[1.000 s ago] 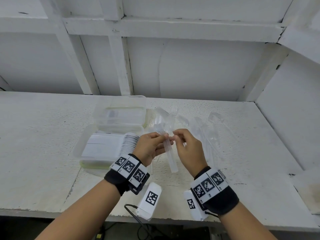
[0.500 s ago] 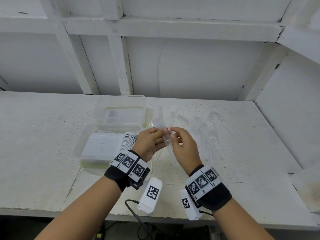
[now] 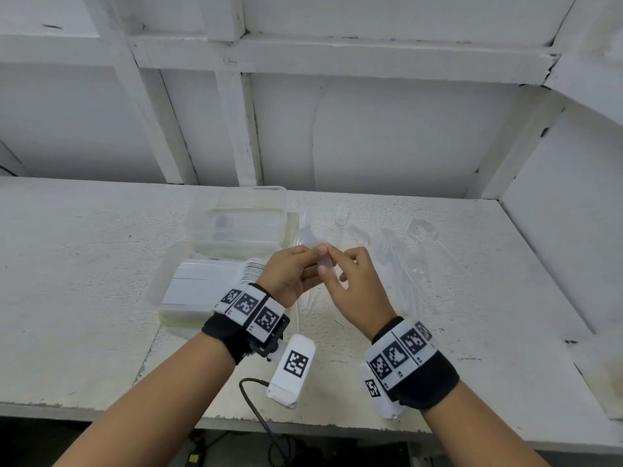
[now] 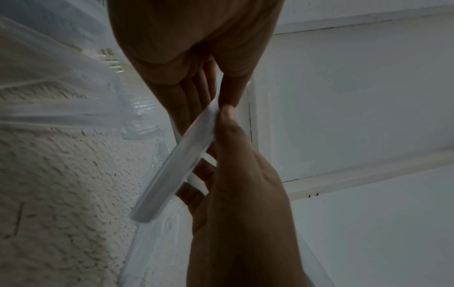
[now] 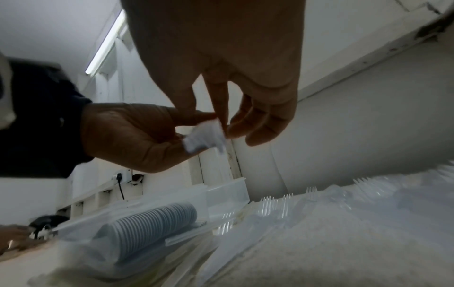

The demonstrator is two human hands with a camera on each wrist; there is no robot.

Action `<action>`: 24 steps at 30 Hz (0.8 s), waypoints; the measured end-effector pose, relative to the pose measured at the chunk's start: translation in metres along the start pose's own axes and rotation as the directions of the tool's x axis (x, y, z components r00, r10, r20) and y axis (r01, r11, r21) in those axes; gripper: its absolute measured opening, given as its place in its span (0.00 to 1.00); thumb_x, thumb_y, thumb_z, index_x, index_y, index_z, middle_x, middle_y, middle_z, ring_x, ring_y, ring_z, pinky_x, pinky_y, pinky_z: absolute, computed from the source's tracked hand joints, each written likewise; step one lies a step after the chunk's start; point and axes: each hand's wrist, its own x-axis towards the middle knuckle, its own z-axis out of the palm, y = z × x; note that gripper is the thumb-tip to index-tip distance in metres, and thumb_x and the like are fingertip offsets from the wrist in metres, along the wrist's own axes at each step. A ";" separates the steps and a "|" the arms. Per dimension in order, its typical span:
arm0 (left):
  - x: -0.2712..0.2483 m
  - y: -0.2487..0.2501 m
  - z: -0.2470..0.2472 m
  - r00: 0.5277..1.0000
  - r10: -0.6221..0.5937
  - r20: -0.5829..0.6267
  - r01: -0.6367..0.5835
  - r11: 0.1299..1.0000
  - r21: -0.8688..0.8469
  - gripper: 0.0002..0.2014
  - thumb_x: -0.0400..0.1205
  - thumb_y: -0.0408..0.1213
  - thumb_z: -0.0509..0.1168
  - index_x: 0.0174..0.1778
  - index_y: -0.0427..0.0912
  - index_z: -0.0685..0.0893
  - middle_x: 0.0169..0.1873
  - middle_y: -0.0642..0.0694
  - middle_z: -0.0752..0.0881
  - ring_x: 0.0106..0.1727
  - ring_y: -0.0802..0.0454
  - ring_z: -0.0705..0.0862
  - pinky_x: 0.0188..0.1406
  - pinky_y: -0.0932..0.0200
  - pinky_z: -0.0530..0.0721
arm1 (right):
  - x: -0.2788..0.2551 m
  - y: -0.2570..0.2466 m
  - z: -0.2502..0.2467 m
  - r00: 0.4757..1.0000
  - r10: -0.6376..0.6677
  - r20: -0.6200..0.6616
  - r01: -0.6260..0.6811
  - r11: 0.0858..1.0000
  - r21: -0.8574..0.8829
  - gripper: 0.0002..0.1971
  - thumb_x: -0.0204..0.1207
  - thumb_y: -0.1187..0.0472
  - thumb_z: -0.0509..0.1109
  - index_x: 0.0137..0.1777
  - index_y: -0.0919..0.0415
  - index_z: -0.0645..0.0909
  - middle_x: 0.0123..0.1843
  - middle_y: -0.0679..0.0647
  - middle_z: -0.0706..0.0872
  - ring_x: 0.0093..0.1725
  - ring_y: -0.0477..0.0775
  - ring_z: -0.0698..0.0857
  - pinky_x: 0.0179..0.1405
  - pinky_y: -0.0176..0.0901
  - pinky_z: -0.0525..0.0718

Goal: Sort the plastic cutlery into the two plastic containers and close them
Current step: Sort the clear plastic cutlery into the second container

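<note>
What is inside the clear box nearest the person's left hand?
The near container holds a tightly packed row of white plastic spoons, bowls nested. The left hand and wristband cover its right corner, so anything there is hidden.

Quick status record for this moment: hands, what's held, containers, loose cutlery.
left hand: pinches the stack of clear forks
right hand: pinches the same stack
near container: open, holds stacked spoons
far container: open, contents unclear
loose cutlery: on the table, right of the containers
</note>
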 end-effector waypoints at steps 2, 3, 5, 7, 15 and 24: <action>0.002 0.003 0.001 0.999 0.014 -0.042 -0.014 1.000 -0.007 0.04 0.80 0.31 0.67 0.40 0.36 0.82 0.28 0.46 0.88 0.27 0.56 0.87 0.27 0.66 0.85 | 0.004 -0.005 -0.003 0.993 0.033 0.112 -0.019 0.991 -0.129 0.28 0.80 0.51 0.63 0.79 0.50 0.62 0.55 0.52 0.68 0.48 0.48 0.75 0.49 0.37 0.77; 0.004 0.004 0.002 0.999 0.018 -0.051 -0.019 1.000 -0.017 0.04 0.80 0.32 0.67 0.40 0.36 0.82 0.29 0.45 0.87 0.28 0.55 0.86 0.27 0.66 0.85 | 0.007 -0.007 -0.004 0.990 0.039 0.135 -0.015 0.984 -0.178 0.29 0.81 0.52 0.62 0.81 0.50 0.59 0.54 0.52 0.69 0.47 0.48 0.75 0.46 0.36 0.76; 0.006 0.007 0.003 0.998 0.019 -0.064 -0.022 0.999 -0.041 0.05 0.80 0.32 0.67 0.39 0.36 0.81 0.31 0.43 0.86 0.29 0.55 0.87 0.31 0.65 0.87 | 0.013 -0.011 -0.005 0.989 0.038 0.140 -0.007 0.977 -0.214 0.27 0.84 0.55 0.58 0.81 0.50 0.55 0.54 0.55 0.72 0.46 0.51 0.77 0.44 0.38 0.76; 0.009 0.011 0.004 0.996 0.030 -0.081 -0.034 0.998 -0.055 0.05 0.80 0.32 0.67 0.39 0.36 0.80 0.33 0.42 0.85 0.30 0.54 0.87 0.33 0.64 0.87 | 0.019 -0.014 -0.003 0.992 0.025 0.124 0.002 0.979 -0.206 0.26 0.84 0.59 0.56 0.81 0.51 0.55 0.55 0.58 0.77 0.49 0.55 0.80 0.48 0.43 0.79; 0.017 0.062 -0.023 0.995 0.104 0.007 -0.101 0.953 0.287 0.11 0.82 0.42 0.64 0.49 0.38 0.84 0.47 0.43 0.88 0.50 0.51 0.86 0.57 0.58 0.82 | 0.071 -0.033 0.006 0.988 -0.074 0.135 0.094 0.985 -0.145 0.21 0.84 0.65 0.54 0.77 0.54 0.64 0.54 0.61 0.80 0.53 0.58 0.80 0.48 0.39 0.75; 0.061 0.149 -0.144 0.935 0.310 -0.172 0.048 0.371 0.928 0.15 0.85 0.44 0.58 0.57 0.38 0.83 0.55 0.40 0.86 0.54 0.46 0.83 0.52 0.56 0.78 | 0.173 -0.055 0.029 0.923 -0.020 0.385 0.131 0.955 -0.265 0.17 0.84 0.65 0.55 0.72 0.64 0.69 0.63 0.63 0.81 0.61 0.62 0.79 0.52 0.44 0.73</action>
